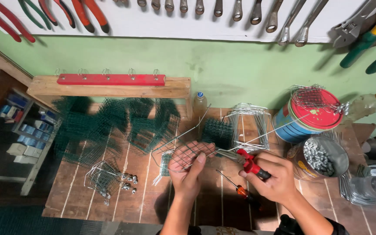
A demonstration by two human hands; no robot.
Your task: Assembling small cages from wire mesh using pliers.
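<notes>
Pliers with red and black handles (245,162) sit clamped in the right hand (271,177), fingers curled tight round the grips, the nose touching a small bare-metal wire mesh frame (187,153). The left hand (189,174) pinches that frame, thumb on top, over the brown wooden plank table (109,191). An orange-handled screwdriver (236,187) lies between the hands. To the right stand a blue tin with a red round lid (310,114) and an open can of silver bolts (320,157).
</notes>
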